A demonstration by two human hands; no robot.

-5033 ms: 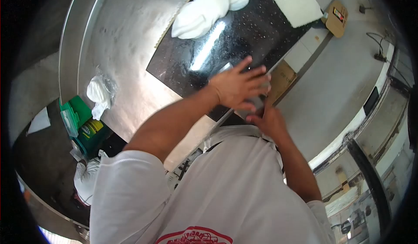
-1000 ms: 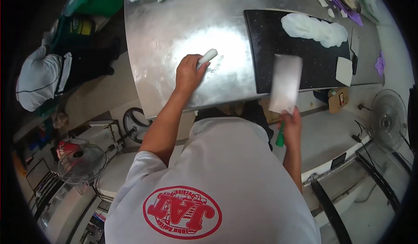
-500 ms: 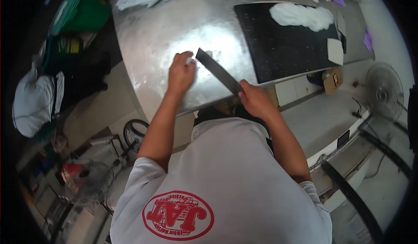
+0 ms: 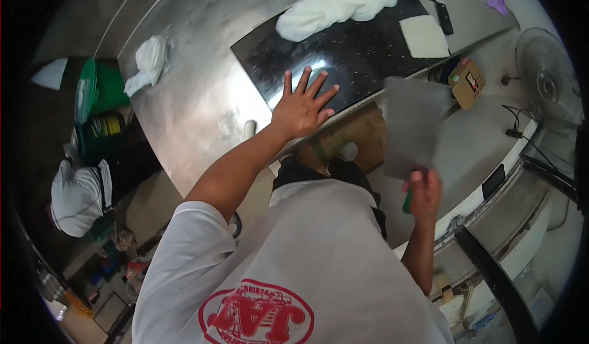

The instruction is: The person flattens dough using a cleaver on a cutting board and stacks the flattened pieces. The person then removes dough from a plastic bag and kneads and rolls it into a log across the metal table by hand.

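Note:
My left hand (image 4: 302, 106) lies flat, fingers spread, on the near edge of a black speckled slab (image 4: 362, 65). In my right hand (image 4: 424, 191) is a wide scraper (image 4: 412, 126) with a flat grey rectangular blade and a green handle, held upright off the slab's near right side; it is slightly blurred. A long, lumpy white mass (image 4: 337, 10), like dough, rests along the slab's far side. At its right end lies a white square piece (image 4: 424, 37). A small white cylinder-shaped piece (image 4: 250, 129) is on the metal table beside my left forearm.
The metal table (image 4: 190, 92) bears a crumpled white bag (image 4: 149, 62) at left. A black-handled tool (image 4: 443, 18) lies right of the slab. A cardboard box (image 4: 466, 83) and a fan (image 4: 546, 77) stand at right. Another person (image 4: 80, 197) and a green bin (image 4: 104, 89) are at left.
My left hand has let go of a small white piece and moved right onto the slab, fingers spread. My right hand has swung the scraper right, away from the table. The view has turned.

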